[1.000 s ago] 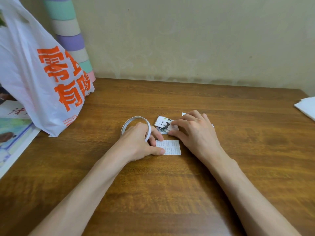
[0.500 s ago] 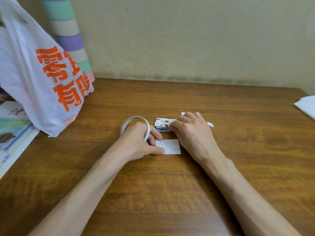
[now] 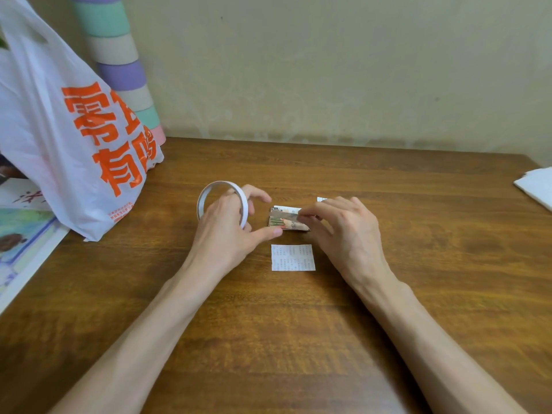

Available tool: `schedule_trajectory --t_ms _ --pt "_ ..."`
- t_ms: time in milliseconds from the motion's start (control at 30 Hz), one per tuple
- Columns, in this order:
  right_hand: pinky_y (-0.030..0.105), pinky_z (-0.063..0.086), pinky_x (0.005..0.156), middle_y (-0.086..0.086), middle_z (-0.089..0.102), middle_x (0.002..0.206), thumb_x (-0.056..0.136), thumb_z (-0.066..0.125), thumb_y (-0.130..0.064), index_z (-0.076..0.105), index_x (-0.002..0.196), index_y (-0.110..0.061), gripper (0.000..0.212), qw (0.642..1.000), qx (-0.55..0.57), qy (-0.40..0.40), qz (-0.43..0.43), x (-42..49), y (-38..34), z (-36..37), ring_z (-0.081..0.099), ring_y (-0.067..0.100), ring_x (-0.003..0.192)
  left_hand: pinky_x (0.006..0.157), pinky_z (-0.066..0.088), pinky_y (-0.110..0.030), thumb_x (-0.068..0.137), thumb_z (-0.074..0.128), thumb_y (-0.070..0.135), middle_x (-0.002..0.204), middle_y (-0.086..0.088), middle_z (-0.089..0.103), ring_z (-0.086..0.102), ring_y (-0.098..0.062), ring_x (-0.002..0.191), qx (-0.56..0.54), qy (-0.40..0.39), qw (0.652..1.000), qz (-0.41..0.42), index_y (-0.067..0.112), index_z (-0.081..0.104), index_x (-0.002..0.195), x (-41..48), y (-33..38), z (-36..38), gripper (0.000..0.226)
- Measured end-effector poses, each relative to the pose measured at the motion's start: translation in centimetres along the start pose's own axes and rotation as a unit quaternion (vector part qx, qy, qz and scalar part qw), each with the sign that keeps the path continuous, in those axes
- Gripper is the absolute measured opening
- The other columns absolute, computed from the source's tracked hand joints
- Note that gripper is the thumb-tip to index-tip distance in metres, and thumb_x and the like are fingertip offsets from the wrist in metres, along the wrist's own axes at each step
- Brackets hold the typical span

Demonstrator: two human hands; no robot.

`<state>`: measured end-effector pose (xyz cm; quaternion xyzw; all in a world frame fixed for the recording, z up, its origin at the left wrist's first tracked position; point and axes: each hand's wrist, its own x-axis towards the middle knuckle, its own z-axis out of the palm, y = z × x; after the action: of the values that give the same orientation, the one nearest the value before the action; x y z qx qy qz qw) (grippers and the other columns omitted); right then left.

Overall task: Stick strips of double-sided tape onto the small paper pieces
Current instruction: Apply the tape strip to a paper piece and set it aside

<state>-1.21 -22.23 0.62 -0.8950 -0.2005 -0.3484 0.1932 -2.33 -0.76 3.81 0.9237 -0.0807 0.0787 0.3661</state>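
My left hand grips a white roll of double-sided tape, held upright on its edge, with the thumb reaching right toward a small stack of printed paper pieces. My right hand pinches the stack's upper right edge with its fingertips. A single white paper piece with faint print lies flat on the wooden table, just below the stack and between both hands, touched by neither. A tiny white scrap peeks out behind my right hand.
A white plastic bag with orange characters stands at the left, in front of a pastel striped column. Printed papers lie under the bag. White sheets sit at the table's right edge. A wall closes off the back.
My left hand has lifted off the single white paper piece and moved up with the tape roll. My right hand shifted slightly right and up, now pinching the printed stack.
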Motion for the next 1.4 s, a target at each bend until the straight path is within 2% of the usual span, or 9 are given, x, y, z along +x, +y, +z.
schedule_trajectory --t_ms 100,167,267,467,733,867,1033,1167,1400 --pt "0.029 0.041 0.069 -0.004 0.073 0.079 0.09 0.077 -0.021 0.08 0.094 -0.018 0.006 0.999 0.052 0.003 0.005 -0.2 -0.5 -0.3 0.062 0.017 0.071 0.078 0.053 -0.026 0.086 0.082 0.039 0.108 0.018 0.064 0.062 -0.004 0.073 -0.018 0.027 0.998 0.062 0.038 0.079 0.11 -0.1 0.2 0.2 0.024" --pt "0.022 0.047 0.072 -0.006 0.076 0.086 0.091 0.079 -0.018 0.081 0.1 -0.017 0.009 0.992 0.12 -0.011 0.049 -0.3 -0.8 -0.6 0.066 0.012 0.075 0.076 0.053 -0.024 0.092 0.078 0.034 0.091 0.025 0.069 0.066 0.002 0.08 -0.017 0.042 0.996 0.077 0.034 0.082 0.103 -0.2 0.5 0.4 0.012" --pt "0.016 0.046 0.068 -0.013 0.078 0.086 0.091 0.082 -0.022 0.082 0.096 -0.019 0.005 0.945 0.269 -0.038 0.18 -0.2 -1.2 -1.5 0.067 0.009 0.076 0.064 0.047 -0.014 0.092 0.078 0.034 0.051 0.035 0.056 0.062 0.008 0.059 -0.028 0.048 0.998 0.042 0.026 0.083 0.104 -0.3 0.7 0.4 0.016" --pt "0.017 0.052 0.067 0.004 0.076 0.076 0.091 0.081 -0.023 0.077 0.088 -0.01 0.013 0.881 0.381 -0.075 0.27 0.0 -1.5 -2.4 0.068 0.006 0.067 0.055 0.046 -0.01 0.086 0.082 0.041 0.045 0.02 0.059 0.056 -0.002 0.042 -0.099 0.027 0.995 0.007 0.025 0.082 0.089 -0.4 0.7 0.2 0.017" --pt "0.015 0.051 0.063 -0.003 0.077 0.071 0.092 0.08 -0.03 0.079 0.086 -0.017 0.014 0.862 0.34 -0.17 0.337 0.2 -1.2 -3.3 0.069 0.004 0.063 0.05 0.041 -0.011 0.091 0.078 0.044 0.047 0.006 0.062 0.053 -0.003 0.041 -0.112 -0.032 0.993 -0.02 0.026 0.078 0.084 -0.3 0.6 0.4 0.019" --pt "0.019 0.054 0.075 -0.002 0.079 0.078 0.093 0.079 -0.023 0.08 0.093 -0.022 0.001 0.855 0.341 -0.188 0.341 0.2 -1.1 -3.3 0.072 0.003 0.073 0.055 0.048 -0.014 0.095 0.074 0.039 0.05 0.003 0.065 0.059 -0.006 0.045 -0.094 -0.042 0.994 -0.028 0.025 0.077 0.09 -0.2 0.4 0.4 0.015" --pt "0.018 0.058 0.079 0.01 0.08 0.083 0.083 0.088 -0.016 0.08 0.102 -0.014 0.021 0.818 0.407 -0.178 0.366 0.2 -1.3 -3.8 0.071 0.006 0.071 0.063 0.055 -0.021 0.093 0.078 0.036 0.052 0.011 0.066 0.063 -0.006 0.051 -0.121 -0.048 0.99 -0.045 0.024 0.078 0.094 -0.1 0.2 0.0 0.012" --pt "0.016 0.053 0.065 0.005 0.075 0.069 0.078 0.091 -0.024 0.078 0.091 -0.006 0.026 0.816 0.388 -0.17 0.393 0.3 -1.5 -3.8 0.064 0.005 0.058 0.051 0.045 -0.011 0.088 0.083 0.038 0.063 0.014 0.072 0.06 -0.002 0.047 -0.135 -0.054 0.988 -0.045 0.025 0.077 0.086 -0.2 0.4 0.1 0.015" --pt "0.02 0.048 0.048 0.004 0.073 0.064 0.091 0.081 -0.031 0.079 0.083 -0.012 0.021 0.844 0.316 -0.192 0.39 0.3 -1.5 -3.7 0.058 0.01 0.051 0.058 0.046 -0.018 0.092 0.078 0.044 0.049 0.011 0.064 0.058 -0.001 0.046 -0.092 -0.08 0.991 -0.054 0.027 0.075 0.086 -0.3 0.4 0.4 0.018"
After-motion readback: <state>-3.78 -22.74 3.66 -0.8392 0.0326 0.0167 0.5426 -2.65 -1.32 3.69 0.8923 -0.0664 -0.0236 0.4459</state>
